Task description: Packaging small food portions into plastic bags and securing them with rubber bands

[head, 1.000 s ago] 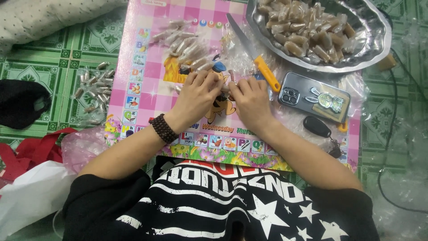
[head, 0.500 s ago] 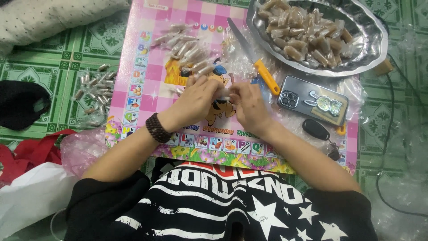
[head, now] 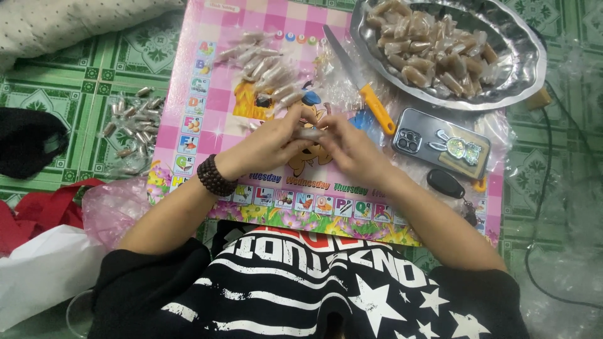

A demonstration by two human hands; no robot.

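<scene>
1. Seen from above, a person sits on a green tiled floor (head: 81,75) with a pink picture board (head: 207,125) in front of them.
2. At the board's centre, the left hand (head: 267,147) and right hand (head: 352,150) meet. Both sets of fingers are pinched closed on one small candy (head: 311,133) in clear wrap, each hand holding one end.
3. At 12 o'clock from the hands lies a pile (head: 264,63) of wrapped candies on the board, which looks like finished work.
4. At 10 o'clock, off the board, a second small heap (head: 132,122) of wrapped pieces lies on the floor.
5. At 1 o'clock, a metal tray (head: 534,69) holds many brown pieces; whether these are wrapped cannot be told. Judging by how full it is, much appears left to do.
6. A knife (head: 361,85) with a yellow handle lies between tray and hands.
7. At 3 o'clock lie a phone (head: 440,141) and a dark key fob (head: 446,183).
8. A beaded bracelet (head: 213,177) circles the left wrist.
</scene>
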